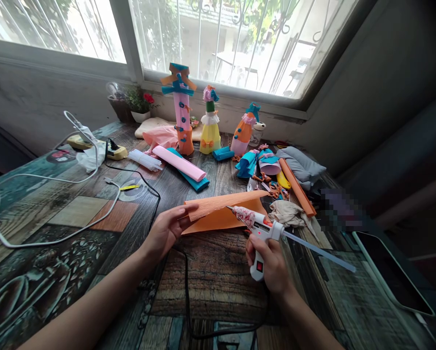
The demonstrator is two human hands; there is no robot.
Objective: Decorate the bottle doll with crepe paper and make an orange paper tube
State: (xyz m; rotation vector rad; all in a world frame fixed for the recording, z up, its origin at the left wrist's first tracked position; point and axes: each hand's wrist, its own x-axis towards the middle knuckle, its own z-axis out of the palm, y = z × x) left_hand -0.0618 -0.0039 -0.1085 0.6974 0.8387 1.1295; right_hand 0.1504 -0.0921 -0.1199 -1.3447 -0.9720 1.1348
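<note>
My left hand (169, 226) pinches the left end of a folded sheet of orange crepe paper (221, 221) between thumb and fingers. In my right hand (267, 257) is a white hot glue gun (265, 229), gripped by its handle. Its nozzle points left at the paper's upper flap, close to the edge; whether it touches I cannot tell. A long clear glue stick (320, 250) sticks out of the gun's back. The paper's flap stands partly raised over its lower layer.
Several crepe-wrapped bottles (210, 131) stand by the window. Pink (179, 163) and orange rolls (298, 187), spare glue sticks (145, 159), paper scraps (278, 189) and a cloth (289, 214) lie around. A black cord (187, 291) loops in front; a tablet (393, 272) lies right.
</note>
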